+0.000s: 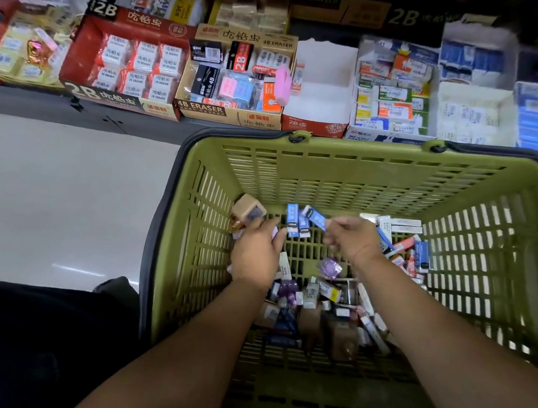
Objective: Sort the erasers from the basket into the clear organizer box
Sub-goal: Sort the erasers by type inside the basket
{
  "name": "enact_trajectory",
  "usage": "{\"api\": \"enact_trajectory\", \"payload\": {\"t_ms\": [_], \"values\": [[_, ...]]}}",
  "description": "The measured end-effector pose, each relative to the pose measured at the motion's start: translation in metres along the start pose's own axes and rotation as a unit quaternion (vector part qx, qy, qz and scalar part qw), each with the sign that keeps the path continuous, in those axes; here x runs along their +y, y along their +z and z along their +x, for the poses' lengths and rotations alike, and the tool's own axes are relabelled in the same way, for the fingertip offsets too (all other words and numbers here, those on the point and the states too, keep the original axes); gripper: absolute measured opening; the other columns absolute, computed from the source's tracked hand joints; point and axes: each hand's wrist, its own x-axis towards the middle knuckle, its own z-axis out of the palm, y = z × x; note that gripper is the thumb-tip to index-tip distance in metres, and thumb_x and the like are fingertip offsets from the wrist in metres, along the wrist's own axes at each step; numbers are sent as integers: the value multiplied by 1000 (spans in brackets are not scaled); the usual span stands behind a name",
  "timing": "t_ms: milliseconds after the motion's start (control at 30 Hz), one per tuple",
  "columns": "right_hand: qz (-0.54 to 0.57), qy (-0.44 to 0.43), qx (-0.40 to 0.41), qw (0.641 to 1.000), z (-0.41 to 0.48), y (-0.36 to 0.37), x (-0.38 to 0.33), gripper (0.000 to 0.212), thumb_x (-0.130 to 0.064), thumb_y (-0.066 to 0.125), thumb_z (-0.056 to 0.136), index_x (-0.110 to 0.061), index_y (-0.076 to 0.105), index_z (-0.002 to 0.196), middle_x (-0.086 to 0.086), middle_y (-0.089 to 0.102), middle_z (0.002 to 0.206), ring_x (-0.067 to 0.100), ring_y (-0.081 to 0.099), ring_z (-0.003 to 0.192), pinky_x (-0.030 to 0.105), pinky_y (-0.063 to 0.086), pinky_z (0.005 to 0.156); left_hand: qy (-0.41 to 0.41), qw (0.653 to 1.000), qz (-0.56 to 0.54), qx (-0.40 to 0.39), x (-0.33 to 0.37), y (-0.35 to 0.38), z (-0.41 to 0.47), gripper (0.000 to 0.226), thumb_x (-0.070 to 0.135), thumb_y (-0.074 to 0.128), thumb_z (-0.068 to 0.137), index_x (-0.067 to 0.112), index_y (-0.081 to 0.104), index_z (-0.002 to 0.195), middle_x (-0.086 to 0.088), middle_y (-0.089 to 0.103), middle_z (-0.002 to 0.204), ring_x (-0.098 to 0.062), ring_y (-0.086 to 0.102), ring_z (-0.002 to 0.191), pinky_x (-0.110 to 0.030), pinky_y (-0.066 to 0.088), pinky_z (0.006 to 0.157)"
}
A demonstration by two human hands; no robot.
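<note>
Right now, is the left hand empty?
No, the left hand grips a tan eraser inside the green basket, while the right hand pinches a blue-sleeved eraser.

Near-side erasers (285, 323) blur in shadow (labels unreadable)

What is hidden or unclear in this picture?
Head view only.
The left hand grips a tan eraser; its back hides the fingers.
The right hand pinches a blue eraser; its fingertips are hidden.
The forearms cover some erasers in the basket.
Far shelf boxes are blurred; labels unreadable.
</note>
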Motion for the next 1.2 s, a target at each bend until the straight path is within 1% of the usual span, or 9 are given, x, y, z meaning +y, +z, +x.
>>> {"api": "enact_trajectory", "payload": {"t_ms": [67, 300, 533, 633, 733, 833, 1000, 1100, 1200], "values": [[34, 48, 0, 998, -5, -6, 10, 19, -4, 59, 91, 9, 62, 106, 11, 60, 64, 2, 55, 36, 13, 47, 41, 27, 999, -9, -30, 13, 2, 8, 43, 36, 49, 98, 12, 55, 134, -9, 56, 131, -28, 61, 105, -36, 48, 89], [142, 100, -37, 984, -2, 4, 16, 19, -5, 60, 91, 7, 60, 105, 13, 63, 74, 13, 64, 56, 16, 55, 52, 30, 997, -12, -72, 29, 12, 27, 56, 21, 60, 94, 7, 40, 144, -10, 42, 142, -25, 46, 127, -29, 34, 104], [-59, 29, -15, 998, 14, 18, 15, 21, -6, 66, 87, -2, 64, 107, 13, 67, 85, 14, 60, 57, 19, 54, 53, 59, 992, 7, -110, 22, 16, 31, 67, 9, 67, 87, 12, 36, 146, -9, 45, 138, -28, 52, 121, -34, 41, 100], [-107, 0, -27, 994, 16, 23, 13, 16, -6, 67, 86, -7, 65, 102, 13, 67, 96, 17, 61, 60, 30, 57, 65, 63, 993, 15, -99, 17, 17, 34, 68, 3, 67, 84, 13, 39, 145, -9, 47, 135, -28, 53, 119, -37, 42, 100], [-141, -22, -66, 987, 14, 26, 11, 12, -5, 67, 85, -12, 62, 93, 8, 64, 91, 16, 62, 60, 34, 57, 70, 61, 995, 35, -75, 13, 17, 36, 67, 3, 66, 85, 13, 39, 145, -9, 44, 138, -29, 51, 121, -34, 40, 102], [-188, -45, -88, 977, 14, 29, 11, 12, -6, 67, 85, -11, 59, 93, 13, 67, 91, 19, 63, 63, 40, 57, 77, 70, 994, 29, -77, 9, 14, 37, 67, 4, 67, 85, 13, 39, 145, -9, 45, 137, -28, 52, 119, -32, 39, 100], [-262, -81, -96, 957, 11, 20, 15, 15, -19, 74, 80, -15, 63, 89, 7, 68, 97, 21, 64, 87, 30, 52, 80, 112, 992, 40, -52, -2, -2, 24, 55, 15, 74, 81, 13, 53, 132, -7, 50, 126, -25, 52, 117, -33, 40, 97], [-300, -96, -171, 933, 3, 21, 22, 27, -16, 76, 78, -10, 67, 102, 9, 66, 99, 16, 59, 87, 27, 49, 84, 119, 986, 92, -76, -16, -12, 9, 47, 23, 72, 83, 12, 58, 127, -6, 49, 130, -24, 45, 125, -30, 34, 102], [-320, -95, -218, 917, -6, 32, 27, 44, -14, 76, 79, -6, 61, 119, 9, 60, 98, 18, 56, 89, 31, 47, 90, 97, 972, 129, -169, -28, -15, -8, 52, 28, 70, 85, 13, 53, 132, -7, 51, 133, -25, 49, 121, -28, 37, 95]]}}
